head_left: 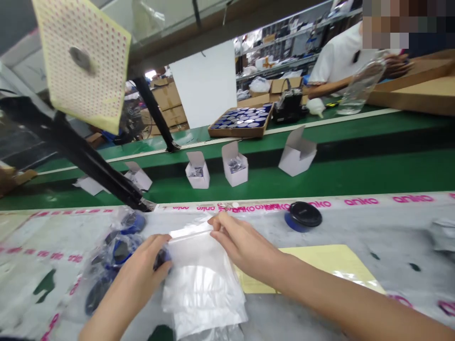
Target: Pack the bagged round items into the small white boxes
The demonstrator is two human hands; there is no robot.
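A stack of clear plastic bags (202, 284) lies on the grey table in front of me. My right hand (238, 241) pinches the top edge of the uppermost bag, fingers closed on it. My left hand (149, 265) holds a small dark round disc against the bag's left edge, fingers curled round it. A heap of bagged blue-and-black discs (117, 246) sits just left of my left hand. One loose black and blue disc (303, 215) rests on the table to the right.
A yellow sheet (320, 265) lies under my right forearm. Several open white boxes (234, 163) stand on the green conveyor (355, 175). Behind it are a tray of blue discs (241, 121), a black frame leg (85, 156) and another person in white (341, 61).
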